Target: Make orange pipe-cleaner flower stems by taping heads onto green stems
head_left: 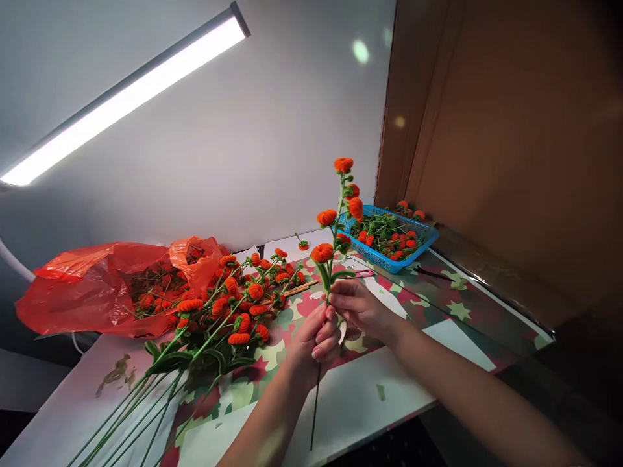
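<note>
Upright over the front of the table stands a handmade stem of fuzzy orange flowers (322, 253) with green leaves. My left hand (315, 340) is wrapped round its thin stalk, whose bare end hangs below the fist. Just above, my right hand (357, 303) pinches the stalk at the base of the lowest leaves, thumb and fingertips together. Left of my hands lies a bunch of finished flower stems (214, 344), heads toward the back and long green stalks toward the front edge.
A red plastic bag (92, 279) with orange flowers lies at the back left. At the back right, a blue basket (389, 264) holds more flower pieces. White paper (457, 344) lies on the patterned tabletop. A lit lamp (126, 97) hangs upper left; cardboard (501, 143) walls the right.
</note>
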`<state>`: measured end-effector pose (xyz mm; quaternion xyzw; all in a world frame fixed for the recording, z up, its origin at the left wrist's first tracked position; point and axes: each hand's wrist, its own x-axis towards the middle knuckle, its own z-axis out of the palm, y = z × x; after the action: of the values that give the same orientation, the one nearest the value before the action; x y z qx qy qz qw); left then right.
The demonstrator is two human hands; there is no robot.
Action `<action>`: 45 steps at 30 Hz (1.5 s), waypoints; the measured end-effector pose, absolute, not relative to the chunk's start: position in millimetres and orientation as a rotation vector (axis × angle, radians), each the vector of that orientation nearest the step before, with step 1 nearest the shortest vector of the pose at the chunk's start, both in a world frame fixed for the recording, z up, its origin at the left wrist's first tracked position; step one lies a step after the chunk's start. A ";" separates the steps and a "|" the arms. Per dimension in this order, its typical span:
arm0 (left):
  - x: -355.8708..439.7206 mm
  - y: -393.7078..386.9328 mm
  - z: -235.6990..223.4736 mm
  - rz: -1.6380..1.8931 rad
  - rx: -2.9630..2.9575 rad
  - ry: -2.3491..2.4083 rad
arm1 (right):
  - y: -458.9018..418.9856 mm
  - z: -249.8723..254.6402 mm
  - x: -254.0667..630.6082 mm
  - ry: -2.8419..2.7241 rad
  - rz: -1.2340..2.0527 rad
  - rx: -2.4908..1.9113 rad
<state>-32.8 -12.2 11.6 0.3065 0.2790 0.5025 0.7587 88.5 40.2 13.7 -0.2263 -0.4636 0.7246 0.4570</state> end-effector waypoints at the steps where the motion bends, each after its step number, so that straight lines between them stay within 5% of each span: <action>1: -31.3 -12.9 12.8 1.147 0.729 0.728 | 40.9 13.1 87.8 -1.133 1.717 -0.591; 8: -26.3 -19.1 15.2 1.581 1.242 1.275 | 36.1 14.9 80.9 -1.170 1.565 -0.678; 18: -43.1 -7.5 9.1 1.090 0.672 0.623 | 31.3 13.9 86.2 -1.196 1.998 -0.438; 28: -27.4 -16.9 11.8 1.510 1.142 1.176 | 33.8 8.8 85.2 -1.252 1.507 -0.717; 40: -37.2 -8.0 10.2 1.185 0.540 0.513 | 34.0 6.9 86.2 -1.136 2.050 -0.352; 45: -41.9 -10.7 5.8 1.053 0.422 0.339 | 35.1 9.0 88.6 -1.112 1.994 -0.418</action>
<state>-41.9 -10.7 5.8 0.1990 0.1598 0.4961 0.8299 88.6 35.1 9.0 -0.1652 -0.4392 0.7879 0.3987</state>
